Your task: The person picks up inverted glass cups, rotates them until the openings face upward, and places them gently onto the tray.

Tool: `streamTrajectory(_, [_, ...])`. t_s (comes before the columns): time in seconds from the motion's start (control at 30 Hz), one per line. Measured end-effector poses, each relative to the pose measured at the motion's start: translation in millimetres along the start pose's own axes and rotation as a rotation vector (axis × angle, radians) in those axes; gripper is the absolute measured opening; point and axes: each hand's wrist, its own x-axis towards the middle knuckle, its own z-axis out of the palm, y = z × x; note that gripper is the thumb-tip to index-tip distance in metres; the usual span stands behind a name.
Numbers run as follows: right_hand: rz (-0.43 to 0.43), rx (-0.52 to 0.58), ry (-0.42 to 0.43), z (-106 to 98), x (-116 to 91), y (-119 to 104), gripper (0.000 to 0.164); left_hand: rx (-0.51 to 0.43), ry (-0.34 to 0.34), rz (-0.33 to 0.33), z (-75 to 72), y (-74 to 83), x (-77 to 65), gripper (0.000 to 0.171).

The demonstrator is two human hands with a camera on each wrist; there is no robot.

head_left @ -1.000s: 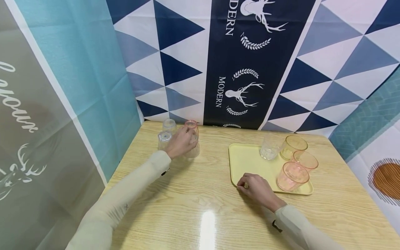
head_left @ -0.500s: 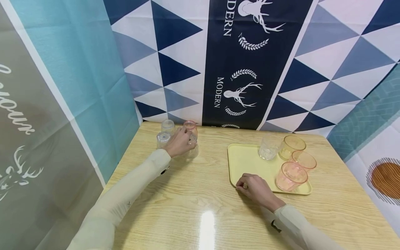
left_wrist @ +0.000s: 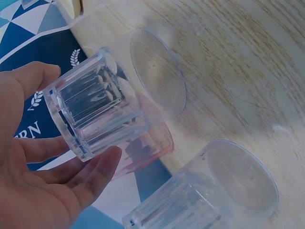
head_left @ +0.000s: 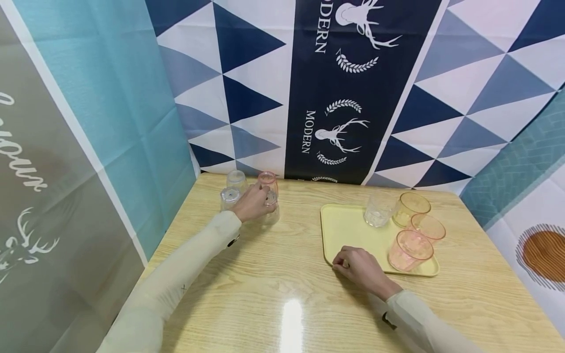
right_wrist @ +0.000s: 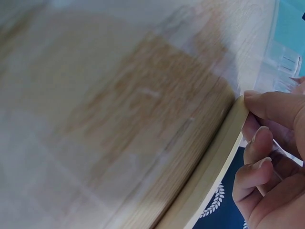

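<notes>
My left hand [head_left: 256, 203] is at the back left of the table, its thumb and fingers round the base of an upside-down clear cup [left_wrist: 102, 100]. Beside that cup stand another clear cup [left_wrist: 205, 191], a further clear cup [head_left: 237, 180] and a pink cup [head_left: 268, 181], all bottoms up. At the near left corner of a yellow tray [head_left: 346, 230], my right hand [head_left: 363, 267] pinches the rim between thumb and curled fingers. The tray's right part carries upright cups: a clear one [head_left: 378, 210], a yellow one [head_left: 410, 210] and two pink ones [head_left: 411, 251].
The wooden table [head_left: 247, 294] meets a patterned wall cloth [head_left: 256, 98] at the back. A blue and grey cloth [head_left: 119, 122] hangs along the left side. Bright glare [head_left: 292, 323] lies on the front of the table.
The whole head view shifts slightly. Both hands stay in place, the left at the clear cup and the right on the tray rim.
</notes>
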Motion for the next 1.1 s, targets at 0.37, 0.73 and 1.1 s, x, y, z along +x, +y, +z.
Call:
streamTrajectory(0.37, [-0.011, 0.004, 0.002, 2, 0, -2, 0.01, -0.013, 0.01, -0.012, 0.3, -1.2, -1.4, 0.053])
streamTrajectory(0.73, [-0.009, 0.007, 0.0, 0, 0, -3, 0.01, -0.021, 0.007, 0.003, -1.5, 0.5, -2.8, 0.049])
streamTrajectory(1.1, [-0.008, -0.001, 0.004, -2, -1, -2, 0.01, -0.041, 0.005, 0.062, -4.9, 14.6, -10.3, 0.037])
